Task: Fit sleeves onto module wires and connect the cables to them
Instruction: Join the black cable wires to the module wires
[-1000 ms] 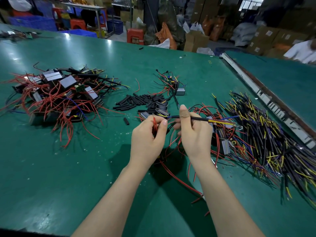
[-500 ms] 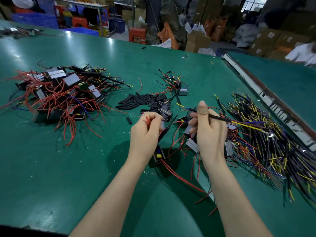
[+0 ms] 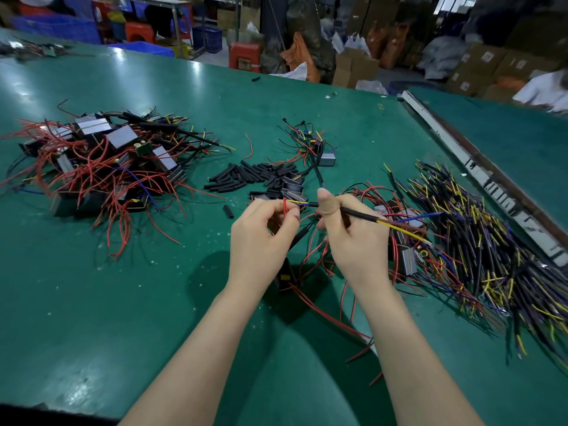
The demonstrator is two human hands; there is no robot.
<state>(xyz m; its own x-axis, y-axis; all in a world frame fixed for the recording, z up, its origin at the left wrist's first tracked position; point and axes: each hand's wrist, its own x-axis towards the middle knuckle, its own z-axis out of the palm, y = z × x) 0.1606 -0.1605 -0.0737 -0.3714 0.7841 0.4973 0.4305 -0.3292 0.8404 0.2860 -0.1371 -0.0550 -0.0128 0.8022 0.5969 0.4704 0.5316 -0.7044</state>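
Both hands meet above the green counter (image 3: 123,302), each with a grip closed on wire. Right hand (image 3: 353,241) pinches a black cable (image 3: 359,214) under its thumb; the cable runs off to the right, ending in yellow and blue cores, while its other end pokes left with short yellow and blue leads toward the left hand (image 3: 261,238). That hand's fingers curl round thin red wires (image 3: 285,207), thumb and forefinger pinching them just beside the cable's leads; whether the ends touch is hard to tell. Under the hands hangs a dark module (image 3: 284,278), its red leads trailing toward the viewer across the counter. Just beyond the grip lies a heap of short black sleeves (image 3: 252,176), one stray sleeve (image 3: 228,211) near the left hand. To the right spreads a thick pile of cables (image 3: 479,241). Far left sits a heap of modules (image 3: 101,161) tangled in red wire.
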